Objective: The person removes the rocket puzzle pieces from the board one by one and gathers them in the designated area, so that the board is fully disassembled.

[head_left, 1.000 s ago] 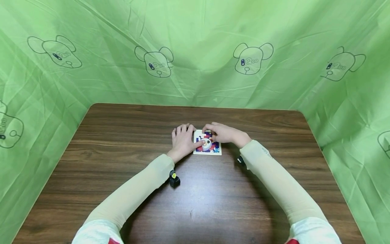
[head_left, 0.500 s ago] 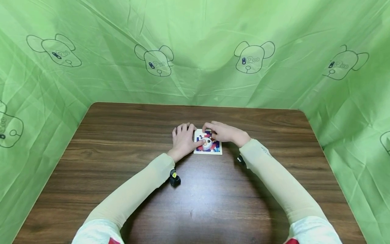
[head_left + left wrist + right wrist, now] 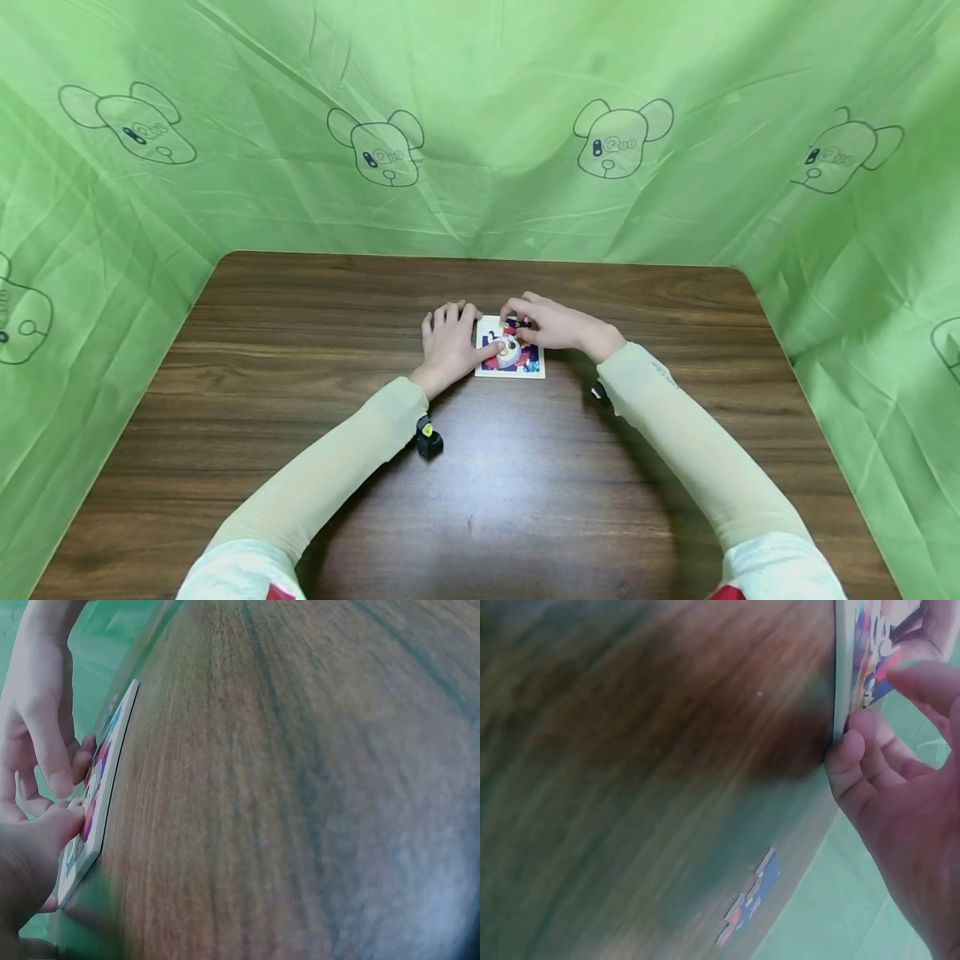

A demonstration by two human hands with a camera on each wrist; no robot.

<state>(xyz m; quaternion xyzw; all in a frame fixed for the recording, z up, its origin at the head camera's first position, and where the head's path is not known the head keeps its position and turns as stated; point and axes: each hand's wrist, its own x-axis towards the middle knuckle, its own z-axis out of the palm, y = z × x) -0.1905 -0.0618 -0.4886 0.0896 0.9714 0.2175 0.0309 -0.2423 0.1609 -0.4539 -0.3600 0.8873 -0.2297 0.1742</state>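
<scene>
1. While the left hand steadies a framed cartoon jigsaw puzzle with its thumb, the right hand works over the upper right part of the picture.
2. Lying flat near the far side of a wood-grain bench, the puzzle sits between the two hands, its white rim showing along the near edge.
3. The left fingers are spread and relaxed beside the puzzle's left edge, grasping nothing; only the thumb lies across the picture, just beside a round white face.
4. The right fingers are bent, index and thumb pinching a dark blue puzzle piece tilted up from the board; the lower fingertips rest close by the puzzle's edge.
5. Seen from the right wrist, a cluster of loose pieces lies on the bench, apart from the fingers.
6. Pale sleeves cover both forearms; a green curtain printed with bear-like outlines hangs behind.
</scene>
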